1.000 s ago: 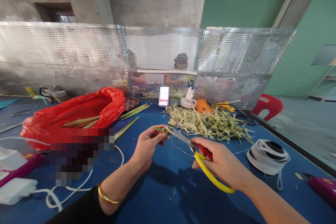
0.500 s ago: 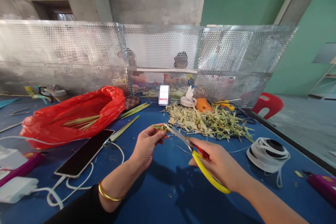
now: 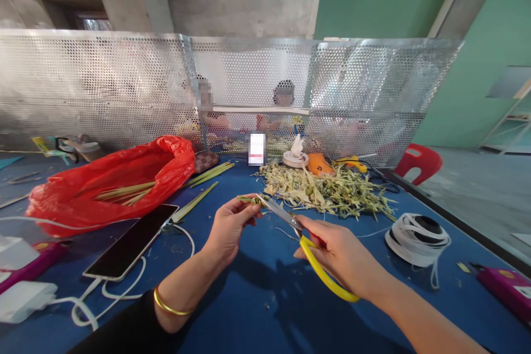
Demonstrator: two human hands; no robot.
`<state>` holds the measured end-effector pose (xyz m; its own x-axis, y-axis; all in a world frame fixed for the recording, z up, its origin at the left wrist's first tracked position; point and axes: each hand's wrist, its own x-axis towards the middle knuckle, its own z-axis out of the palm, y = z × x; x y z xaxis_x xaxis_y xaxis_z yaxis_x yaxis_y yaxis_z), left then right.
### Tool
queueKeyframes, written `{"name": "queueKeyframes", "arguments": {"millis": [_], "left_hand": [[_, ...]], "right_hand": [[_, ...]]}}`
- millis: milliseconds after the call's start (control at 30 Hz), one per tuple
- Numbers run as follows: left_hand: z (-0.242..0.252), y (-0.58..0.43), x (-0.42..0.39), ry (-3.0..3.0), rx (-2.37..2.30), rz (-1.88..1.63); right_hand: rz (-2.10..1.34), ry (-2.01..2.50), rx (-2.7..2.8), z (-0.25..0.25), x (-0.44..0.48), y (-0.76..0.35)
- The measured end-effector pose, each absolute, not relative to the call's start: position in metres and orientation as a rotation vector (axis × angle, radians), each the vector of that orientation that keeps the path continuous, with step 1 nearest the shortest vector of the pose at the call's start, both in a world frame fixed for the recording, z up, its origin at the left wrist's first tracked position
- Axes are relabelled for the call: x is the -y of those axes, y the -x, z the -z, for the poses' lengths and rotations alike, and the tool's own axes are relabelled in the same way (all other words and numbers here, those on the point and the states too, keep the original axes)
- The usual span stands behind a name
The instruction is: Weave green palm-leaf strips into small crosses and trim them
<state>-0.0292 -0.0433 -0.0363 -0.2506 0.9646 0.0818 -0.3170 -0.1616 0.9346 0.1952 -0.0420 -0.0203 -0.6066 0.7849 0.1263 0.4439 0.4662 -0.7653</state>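
A small green plant piece [image 3: 249,199] is pinched between the thumb and fingers of my left hand [image 3: 232,227], near the middle of the blue table [image 3: 257,310]. My right hand [image 3: 340,257] grips scissors [image 3: 326,276] with yellow and red handles. The blades point up and left, and their tips are at the plant piece beside my left fingertips. Whether the tips touch it is too small to tell. Behind my hands lies a heap of pale green leaf scraps [image 3: 315,188].
Left are a red plastic bag [image 3: 112,177] with stalks, a phone [image 3: 133,240] and white cables. Right are a white ribbon roll [image 3: 417,240] and a purple tool [image 3: 506,287]. A perforated metal screen [image 3: 249,72] stands behind, with people beyond it.
The whole view has shifted slightly, so things appear a little further left. Both hands keep their hold, and the scissors stay at the plant piece.
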Motion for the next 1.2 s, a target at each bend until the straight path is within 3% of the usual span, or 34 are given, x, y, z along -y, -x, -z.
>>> {"name": "queueKeyframes", "arguments": {"millis": [233, 900, 1200], "left_hand": [[0.035, 0.029, 0.044, -0.897, -1.044, -1.610], [0.030, 0.033, 0.044, -1.045, -1.094, -1.509], [0.036, 0.032, 0.043, -1.101, -1.088, -1.423]], "right_hand": [[-0.790, 1.039, 2.273, 0.020, 0.043, -0.194], [-0.961, 1.146, 2.263, 0.015, 0.043, -0.189], [-0.874, 1.196, 2.246, 0.020, 0.047, -0.181]]}}
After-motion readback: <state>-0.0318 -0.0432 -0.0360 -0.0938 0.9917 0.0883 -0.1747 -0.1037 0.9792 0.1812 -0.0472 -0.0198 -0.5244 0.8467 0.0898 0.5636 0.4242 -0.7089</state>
